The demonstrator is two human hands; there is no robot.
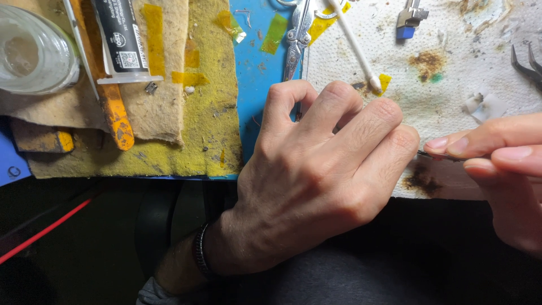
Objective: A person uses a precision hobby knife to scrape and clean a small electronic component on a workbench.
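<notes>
Nearest me, my left hand (316, 186) lies knuckles up at the table's near edge, fingers curled under; a dark band circles the wrist. I cannot tell whether those fingers clamp anything, since the hand hides its own fingertips.

Just to its right, my right hand (502, 169) pinches a thin dark tool (443, 156) between thumb and forefinger. The tool's tip runs toward the left hand's little finger and vanishes beside it. It looks like a fine metal implement: light, stiff and slippery, best held close to the tip as it is now.

Under both hands lies a stained white paper towel (451, 85). On it sit a cotton swab (355, 45) and a small blue-tipped clip (409, 20), with dark pliers (528, 65) at the right edge.

Further left, small scissors (296, 36) rest on a blue mat (257, 73). Beyond that lie a yellow felt pad (203, 113), a black syringe (121, 39), an orange-handled tool (116, 113) and a clear jar (34, 51).
</notes>
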